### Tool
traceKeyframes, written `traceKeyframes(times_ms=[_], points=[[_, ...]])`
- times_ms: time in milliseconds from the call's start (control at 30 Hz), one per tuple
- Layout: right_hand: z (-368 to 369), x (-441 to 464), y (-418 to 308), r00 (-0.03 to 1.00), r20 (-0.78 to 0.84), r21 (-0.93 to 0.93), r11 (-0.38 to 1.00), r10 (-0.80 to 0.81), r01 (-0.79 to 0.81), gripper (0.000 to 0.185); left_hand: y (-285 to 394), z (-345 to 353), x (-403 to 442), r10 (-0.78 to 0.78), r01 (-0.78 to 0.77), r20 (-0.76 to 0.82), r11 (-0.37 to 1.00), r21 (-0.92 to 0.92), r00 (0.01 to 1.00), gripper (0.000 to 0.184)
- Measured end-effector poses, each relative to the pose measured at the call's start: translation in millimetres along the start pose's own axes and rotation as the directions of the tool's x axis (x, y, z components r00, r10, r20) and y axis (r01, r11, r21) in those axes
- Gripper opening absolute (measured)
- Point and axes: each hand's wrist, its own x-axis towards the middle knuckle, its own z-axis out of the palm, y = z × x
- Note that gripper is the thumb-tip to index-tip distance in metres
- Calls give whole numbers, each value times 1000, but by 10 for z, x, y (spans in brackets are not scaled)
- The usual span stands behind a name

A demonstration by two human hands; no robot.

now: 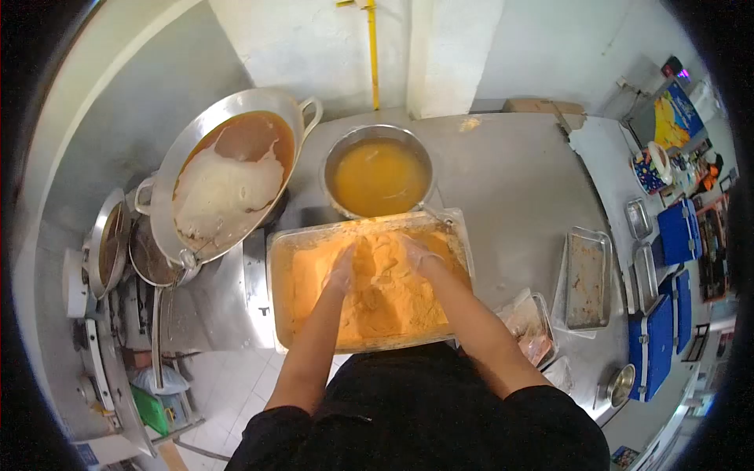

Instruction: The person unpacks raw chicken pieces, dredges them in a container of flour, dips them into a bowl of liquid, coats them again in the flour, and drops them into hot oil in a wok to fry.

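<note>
A large rectangular tub (273, 302) in front of me holds orange breading flour (377, 306). My left hand (342, 271) is in a clear glove and reaches into the flour left of the middle. Its fingers look stretched out, partly covered by flour. My right hand (422, 257), gloved too, is in the flour near the tub's far right side, with fingers extended and dusted with it. Between the hands lie lumpy flour-coated pieces (383, 271); their kind is hidden under the coating.
Behind the tub stands a metal bowl (326, 184) of yellow-orange liquid. At left, a big two-handled wok (169, 169) holds brown liquid with pale foam. On the right are a tray of raw meat (530, 334), an oblong metal tray (589, 279) and blue coolers (652, 349).
</note>
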Motion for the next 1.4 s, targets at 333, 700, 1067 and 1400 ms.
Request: traceKeyframes(times_ms=[333,700,1067,1400], points=[[259,-854,459,638,542,-829,-228,-547,510,77,-198,-659,-547,72,-654,654,-31,756,753,73],[351,236,535,758,429,-848,71,-492,525,87,-393,-535,-120,218,-549,506,255,796,835,44],[540,-422,31,897,355,-920,71,-263,385,115,-196,-292,-248,137,-398,374,369,840,917,45],[-55,5,328,967,-107,-218,954,-231,204,102,-357,-511,-108,178,-161,323,984,-80,930,67]])
